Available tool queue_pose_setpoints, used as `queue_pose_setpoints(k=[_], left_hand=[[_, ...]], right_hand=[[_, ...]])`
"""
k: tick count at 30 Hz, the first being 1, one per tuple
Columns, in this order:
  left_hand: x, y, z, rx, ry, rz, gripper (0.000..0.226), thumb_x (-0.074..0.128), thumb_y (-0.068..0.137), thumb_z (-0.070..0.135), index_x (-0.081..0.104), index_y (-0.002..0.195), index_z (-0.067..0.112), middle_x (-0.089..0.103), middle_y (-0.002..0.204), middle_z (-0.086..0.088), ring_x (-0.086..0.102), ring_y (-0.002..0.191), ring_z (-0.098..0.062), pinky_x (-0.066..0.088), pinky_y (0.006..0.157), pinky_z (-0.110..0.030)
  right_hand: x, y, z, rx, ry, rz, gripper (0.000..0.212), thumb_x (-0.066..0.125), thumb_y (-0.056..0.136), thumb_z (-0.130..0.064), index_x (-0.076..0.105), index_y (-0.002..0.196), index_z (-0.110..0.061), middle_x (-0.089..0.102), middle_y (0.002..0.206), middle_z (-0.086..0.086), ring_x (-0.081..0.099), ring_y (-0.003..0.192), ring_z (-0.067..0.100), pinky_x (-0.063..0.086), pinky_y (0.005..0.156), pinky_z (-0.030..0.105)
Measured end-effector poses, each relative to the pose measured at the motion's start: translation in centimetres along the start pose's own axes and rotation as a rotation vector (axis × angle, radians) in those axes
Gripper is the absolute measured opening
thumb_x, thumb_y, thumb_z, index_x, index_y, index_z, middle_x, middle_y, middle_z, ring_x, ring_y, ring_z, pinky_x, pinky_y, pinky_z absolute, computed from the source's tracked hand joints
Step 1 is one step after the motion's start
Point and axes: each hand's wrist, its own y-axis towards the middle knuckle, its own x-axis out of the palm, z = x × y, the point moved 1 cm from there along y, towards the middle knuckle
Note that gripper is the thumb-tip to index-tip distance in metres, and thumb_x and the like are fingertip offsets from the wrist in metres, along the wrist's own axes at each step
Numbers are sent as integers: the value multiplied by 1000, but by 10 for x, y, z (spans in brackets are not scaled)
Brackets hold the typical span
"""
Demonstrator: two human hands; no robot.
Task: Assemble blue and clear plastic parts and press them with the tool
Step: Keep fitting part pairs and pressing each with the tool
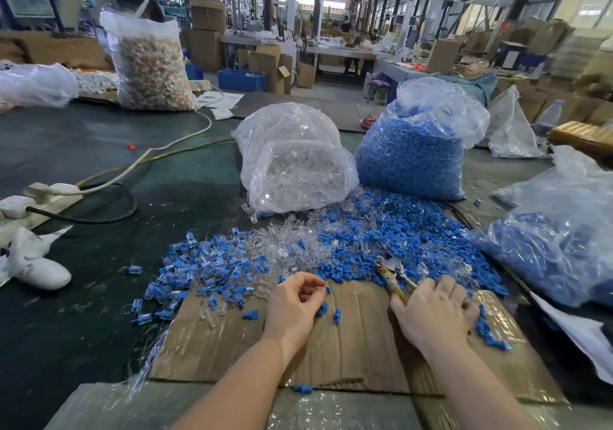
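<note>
Pinching blue part in left grip; right grip w/ pliers.

Blue plastic parts: small, loose, heaped mid-bench. Clear plastic parts: transparent, scattered just left, mingling. Tool: rusty pliers, handles yellowed, lying among the blue parts.

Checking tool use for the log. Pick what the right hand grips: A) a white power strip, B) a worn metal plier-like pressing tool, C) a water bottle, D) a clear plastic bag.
B: the right hand has its fingers curled round the handles of the worn metal plier-like pressing tool, whose head points out over the pile of loose blue plastic parts.
</note>
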Motion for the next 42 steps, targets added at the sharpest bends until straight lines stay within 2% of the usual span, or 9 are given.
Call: queue_pose_setpoints(k=[5, 9, 15, 18, 22, 25, 28, 34, 42], left_hand=[[-2, 2, 2, -42, -62, 22, 11, 62, 86, 7, 64, 89, 18, 66, 85, -2, 60, 77, -5, 46, 65, -6], [-3, 7, 9, -131, -214, 55, 12, 62, 85, 6, 64, 87, 17, 67, 85, -4, 63, 78, -13, 48, 61, -14], [-11, 16, 22, -280, -445, 74, 9, 62, 85, 3, 65, 89, 10, 65, 74, -8, 56, 50, -11, 46, 42, -20], [-13, 20, 24, -268, -398, 74, 9, 63, 84, 3, 66, 88, 11, 68, 84, -12, 59, 62, -15, 49, 53, -23], [-14, 24, 24, -277, -370, 84, 10, 63, 84, 2, 66, 86, 11, 67, 85, -12, 62, 68, -16, 53, 63, -26], [-14, 25, 25, -278, -334, 92, 10, 63, 84, 2, 66, 86, 11, 67, 86, -11, 63, 72, -17, 55, 68, -28], [-13, 25, 26, -269, -281, 118, 10, 63, 84, 3, 66, 86, 13, 67, 85, -8, 63, 73, -15, 52, 62, -23], [-12, 24, 29, -274, -249, 141, 11, 63, 85, 3, 65, 85, 13, 68, 86, -9, 63, 75, -16, 51, 63, -23], [-11, 21, 32, -271, -211, 156, 10, 63, 85, 3, 66, 87, 12, 67, 87, -8, 65, 80, -19, 53, 68, -25]], right_hand=[[-11, -5, -5, -88, 28, 74, 46, 35, 92, -56, 42, 107, -12, 52, 110, 5, 50, 102, 21, 44, 86, 31], [-27, -12, -13, -262, 222, 53, 37, 31, 96, -50, 42, 91, -15, 54, 87, -1, 52, 74, 12, 42, 57, 20], [-51, -28, -30, -251, 882, -489, 32, 44, 97, -33, 52, 80, -7, 55, 74, 7, 50, 62, 19, 42, 58, 32], [-59, -38, -30, -214, 995, -633, 26, 47, 95, -30, 55, 85, -7, 61, 77, 9, 58, 57, 14, 50, 54, 26], [-58, -40, -30, -193, 1027, -730, 22, 51, 93, -31, 55, 88, -11, 67, 92, 15, 64, 64, 15, 55, 58, 25], [-56, -37, -28, -237, 1056, -818, 13, 57, 86, -12, 57, 96, -5, 62, 86, 14, 63, 70, 19, 54, 68, 33], [-54, -38, -28, -262, 1013, -862, 26, 56, 77, 0, 55, 103, -5, 61, 84, 13, 61, 74, 23, 49, 72, 37], [-49, -39, -29, -241, 931, -883, 37, 49, 74, -1, 50, 110, -10, 61, 108, 25, 59, 81, 27, 42, 74, 39], [-43, -34, -31, -276, 827, -864, 36, 44, 79, -1, 46, 115, -8, 55, 99, 15, 50, 83, 24, 38, 72, 36]])
